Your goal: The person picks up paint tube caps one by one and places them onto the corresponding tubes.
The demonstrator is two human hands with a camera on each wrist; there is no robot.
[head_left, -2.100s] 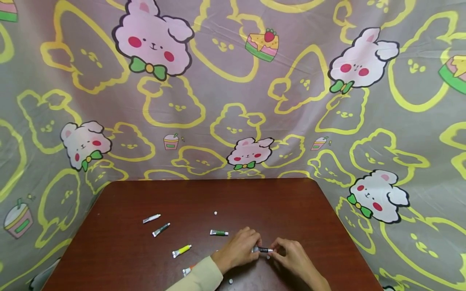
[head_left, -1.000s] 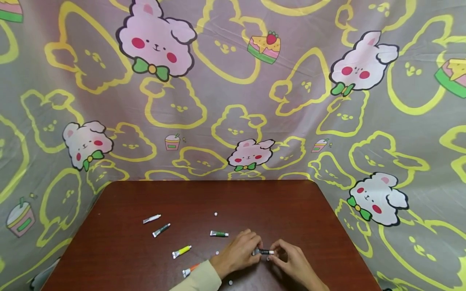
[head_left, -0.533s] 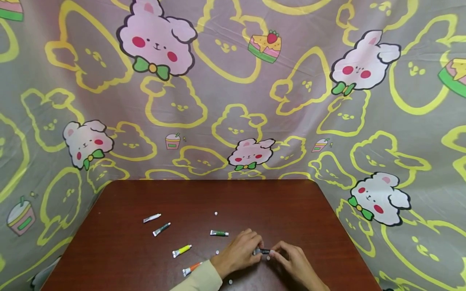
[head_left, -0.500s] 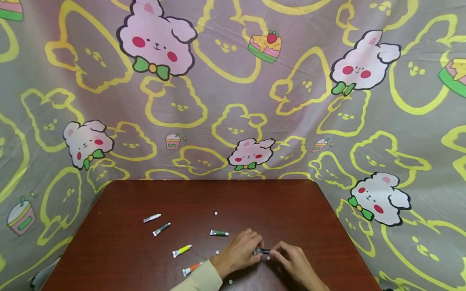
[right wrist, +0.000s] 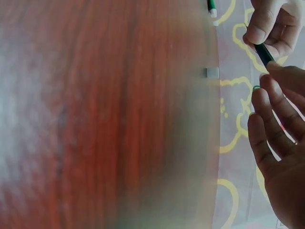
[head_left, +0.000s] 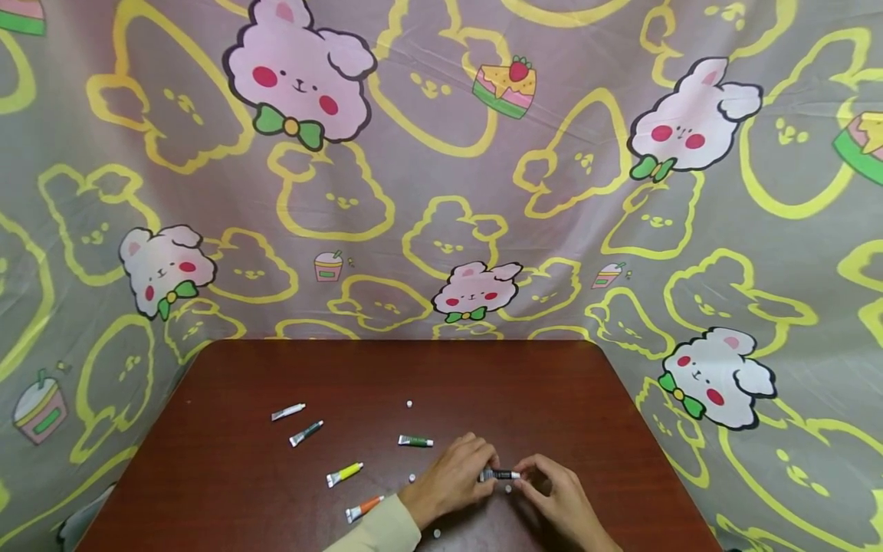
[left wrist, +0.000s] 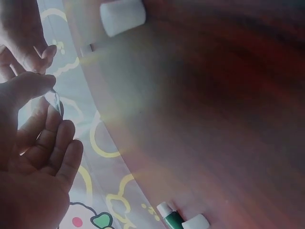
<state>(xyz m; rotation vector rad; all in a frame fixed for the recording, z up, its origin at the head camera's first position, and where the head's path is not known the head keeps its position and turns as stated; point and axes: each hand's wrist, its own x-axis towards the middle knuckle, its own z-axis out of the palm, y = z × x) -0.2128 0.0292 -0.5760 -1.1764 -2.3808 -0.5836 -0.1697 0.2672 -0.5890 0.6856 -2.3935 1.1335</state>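
Observation:
A black paint tube (head_left: 500,475) is held level above the table between my two hands. My left hand (head_left: 455,471) pinches its silver crimped end between thumb and fingers. At the other end, the thumb and forefinger of my right hand (head_left: 562,491) pinch the white tip. In the right wrist view, the dark tube (right wrist: 264,54) runs between both hands, and the other right fingers (right wrist: 261,102) are spread out. The left wrist view shows the silver end (left wrist: 54,101) under the left thumb. A small white cap (head_left: 508,488) lies just below the tube.
On the brown table (head_left: 310,368) lie a white tube (head_left: 288,412), a dark green tube (head_left: 306,433), a yellow tube (head_left: 345,474), an orange tube (head_left: 363,508) and a green tube (head_left: 415,441). Loose white caps (head_left: 409,404) are scattered nearby. A patterned cloth (head_left: 441,230) hangs behind.
My right fingers pinched the tube's white tip, came slightly apart from it about one second ago, then closed on it again. My left hand stays nearly still, holding the tube.

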